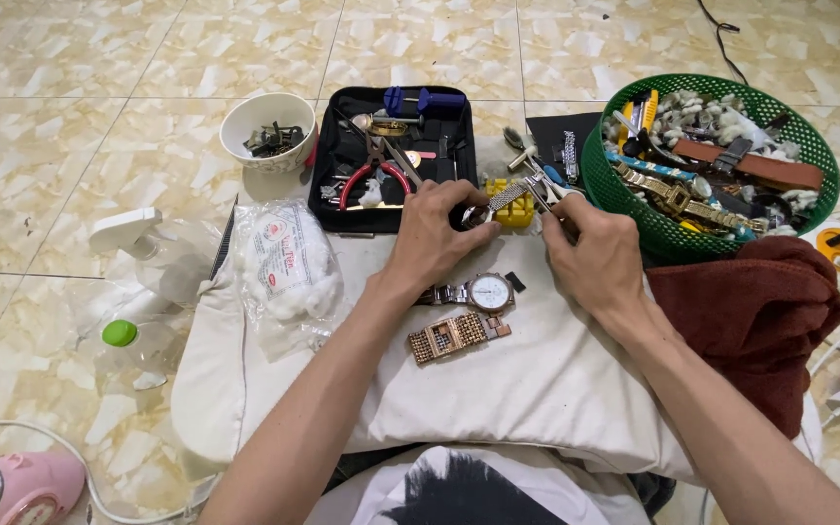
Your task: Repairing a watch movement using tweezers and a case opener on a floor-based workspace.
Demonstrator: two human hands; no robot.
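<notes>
Shiny metal watch band (504, 197), matt cloth (556, 379)

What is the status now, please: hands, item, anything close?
Left hand grips metal watch band. Right hand works pliers on it. Silver watch just below.

left hand (432, 233): bare, no ring, no glove | right hand (595, 255): bare, no ring, no glove | forearms: bare, no sleeves or wrist wear in view | shirt (459, 486): white, dark brush-stroke-like print on front
</notes>
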